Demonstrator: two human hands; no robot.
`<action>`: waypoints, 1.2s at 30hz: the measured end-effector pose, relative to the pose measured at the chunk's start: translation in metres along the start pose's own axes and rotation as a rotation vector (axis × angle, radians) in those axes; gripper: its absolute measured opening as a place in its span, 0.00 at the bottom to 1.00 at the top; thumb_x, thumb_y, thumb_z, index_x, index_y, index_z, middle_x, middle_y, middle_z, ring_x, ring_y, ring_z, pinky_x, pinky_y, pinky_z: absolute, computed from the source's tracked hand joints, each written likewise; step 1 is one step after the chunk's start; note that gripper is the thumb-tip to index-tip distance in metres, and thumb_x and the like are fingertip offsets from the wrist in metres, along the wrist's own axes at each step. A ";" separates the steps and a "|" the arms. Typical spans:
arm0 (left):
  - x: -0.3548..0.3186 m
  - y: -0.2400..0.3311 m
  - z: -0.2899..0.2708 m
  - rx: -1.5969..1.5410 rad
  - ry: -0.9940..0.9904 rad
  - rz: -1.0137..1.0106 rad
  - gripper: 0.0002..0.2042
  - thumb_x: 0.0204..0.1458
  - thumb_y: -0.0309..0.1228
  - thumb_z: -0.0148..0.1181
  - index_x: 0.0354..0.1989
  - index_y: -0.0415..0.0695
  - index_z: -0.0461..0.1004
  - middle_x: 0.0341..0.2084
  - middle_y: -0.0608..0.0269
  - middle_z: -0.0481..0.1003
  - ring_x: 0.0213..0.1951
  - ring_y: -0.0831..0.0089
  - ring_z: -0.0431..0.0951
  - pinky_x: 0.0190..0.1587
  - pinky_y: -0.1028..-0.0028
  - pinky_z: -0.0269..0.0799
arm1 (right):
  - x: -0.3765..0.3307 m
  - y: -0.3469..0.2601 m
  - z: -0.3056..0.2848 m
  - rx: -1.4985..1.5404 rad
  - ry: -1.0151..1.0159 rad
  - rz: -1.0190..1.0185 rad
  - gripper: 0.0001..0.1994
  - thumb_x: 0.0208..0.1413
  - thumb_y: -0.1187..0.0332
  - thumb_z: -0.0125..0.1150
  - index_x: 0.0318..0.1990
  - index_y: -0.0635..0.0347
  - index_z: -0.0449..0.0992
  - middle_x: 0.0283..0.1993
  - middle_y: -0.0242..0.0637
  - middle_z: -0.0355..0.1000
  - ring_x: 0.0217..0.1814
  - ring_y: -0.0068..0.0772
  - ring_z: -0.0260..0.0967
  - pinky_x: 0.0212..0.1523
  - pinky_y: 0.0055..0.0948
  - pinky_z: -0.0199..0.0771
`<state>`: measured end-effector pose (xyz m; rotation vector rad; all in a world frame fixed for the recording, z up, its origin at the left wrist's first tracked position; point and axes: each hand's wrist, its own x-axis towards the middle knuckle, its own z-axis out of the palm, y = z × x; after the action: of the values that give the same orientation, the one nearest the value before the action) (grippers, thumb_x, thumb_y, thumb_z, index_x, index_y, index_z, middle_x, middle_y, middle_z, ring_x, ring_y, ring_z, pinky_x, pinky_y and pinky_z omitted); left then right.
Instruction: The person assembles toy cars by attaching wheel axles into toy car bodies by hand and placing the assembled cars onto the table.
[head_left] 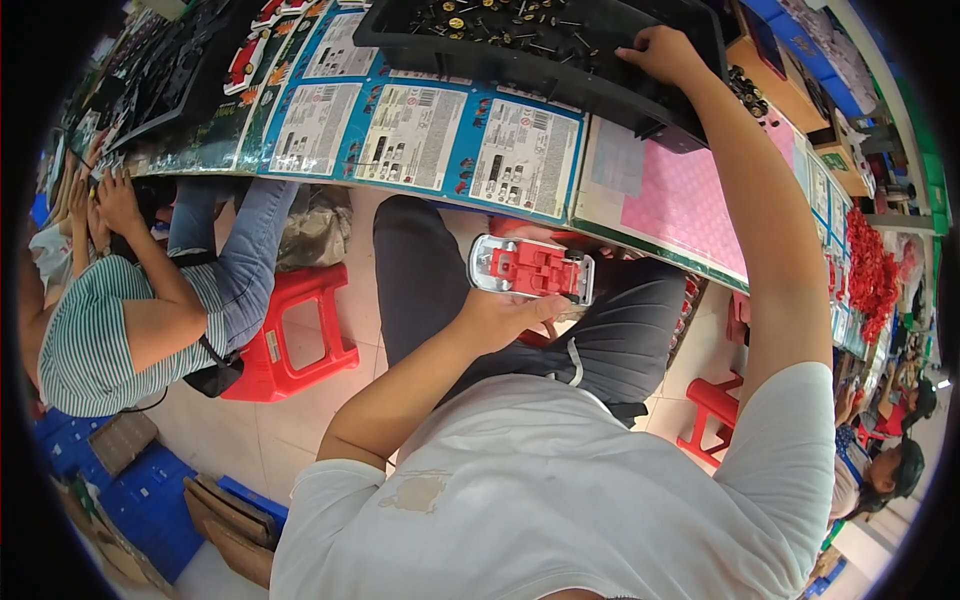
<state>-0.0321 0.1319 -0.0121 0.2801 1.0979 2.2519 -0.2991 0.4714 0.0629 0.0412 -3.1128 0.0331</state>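
My left hand (503,322) grips a toy car body (532,268) above my lap. The car is held with its red inner side up inside a silver-white shell, and one dark wheel set seems to sit at its right end. Over the table, my right hand (662,55) is inside a black plastic bin (610,97), its fingers curled together. Whatever those fingers pinch, if anything, is too small to make out. Loose wheel axles (510,18) with black and yellow wheels lie in the bin, left of that hand.
Printed card sheets (408,135) and a pink sheet (690,205) cover the table. More wheels (747,92) lie right of the bin; red parts (872,270) are heaped farther right. A co-worker in a striped shirt (120,330) sits left on a red stool (290,340).
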 end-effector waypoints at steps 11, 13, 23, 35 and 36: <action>0.005 0.005 0.000 0.163 0.060 0.025 0.24 0.51 0.28 0.72 0.55 0.37 0.70 0.44 0.60 0.80 0.42 0.75 0.81 0.36 0.74 0.81 | -0.259 -0.141 -0.035 1.064 0.340 -0.115 0.23 0.45 0.72 0.74 0.49 0.65 0.72 0.44 0.35 0.74 0.45 0.29 0.73 0.49 0.26 0.72; 0.008 -0.002 0.008 0.128 0.029 0.186 0.24 0.50 0.28 0.73 0.55 0.37 0.70 0.45 0.60 0.80 0.41 0.75 0.81 0.39 0.73 0.81 | -0.281 -0.165 -0.040 0.996 0.188 -0.078 0.24 0.42 0.70 0.75 0.48 0.65 0.74 0.43 0.43 0.76 0.46 0.33 0.75 0.46 0.32 0.77; -0.013 -0.017 0.020 0.542 0.049 0.202 0.26 0.45 0.26 0.73 0.54 0.43 0.71 0.44 0.61 0.79 0.45 0.72 0.80 0.47 0.70 0.77 | -0.292 -0.189 -0.028 0.807 0.047 -0.214 0.29 0.42 0.68 0.75 0.53 0.66 0.72 0.49 0.50 0.75 0.51 0.49 0.75 0.53 0.36 0.75; -0.022 0.015 -0.016 0.018 0.081 0.109 0.21 0.61 0.27 0.58 0.62 0.40 0.62 0.53 0.60 0.73 0.54 0.72 0.75 0.59 0.69 0.69 | -0.268 -0.041 0.032 0.433 0.614 0.137 0.06 0.54 0.72 0.66 0.36 0.66 0.80 0.37 0.43 0.78 0.37 0.39 0.78 0.39 0.31 0.76; -0.022 0.020 -0.021 0.012 0.117 0.121 0.21 0.61 0.26 0.57 0.62 0.41 0.61 0.54 0.60 0.73 0.54 0.71 0.75 0.59 0.69 0.68 | -0.269 -0.018 0.044 0.360 0.617 0.153 0.05 0.55 0.72 0.66 0.36 0.65 0.79 0.36 0.43 0.77 0.36 0.41 0.77 0.38 0.32 0.75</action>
<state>-0.0327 0.0961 -0.0080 0.2270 1.1836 2.3953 -0.0310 0.4596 0.0118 -0.1670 -2.4512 0.5043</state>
